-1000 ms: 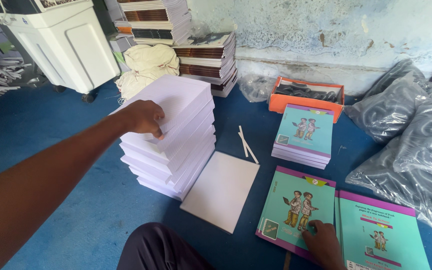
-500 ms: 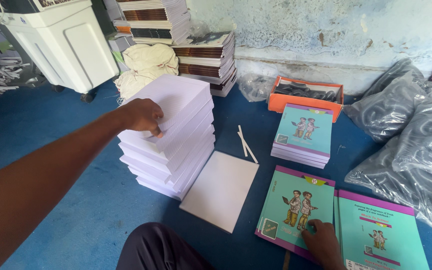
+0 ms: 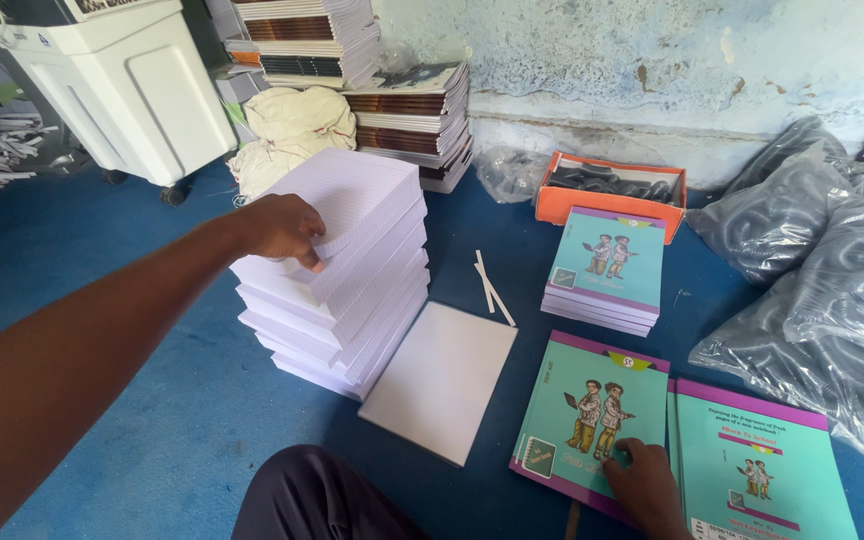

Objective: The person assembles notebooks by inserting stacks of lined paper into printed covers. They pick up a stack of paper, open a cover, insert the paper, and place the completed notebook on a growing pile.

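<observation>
Left hand (image 3: 282,228) at 10 o'clock, fingers curled, gripping top sheets of tall stack of white ruled paper (image 3: 347,262). Right hand (image 3: 644,482) at 5 o'clock, flat and open on glossy teal cover (image 3: 592,420). Matte blue floor (image 3: 152,420).

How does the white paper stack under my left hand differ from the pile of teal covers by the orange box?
The white stack is tall and plain; the teal pile is low and carries a printed picture of two figures. The left hand grips the white stack; nothing touches the teal pile. Both sit on the blue floor.
</observation>
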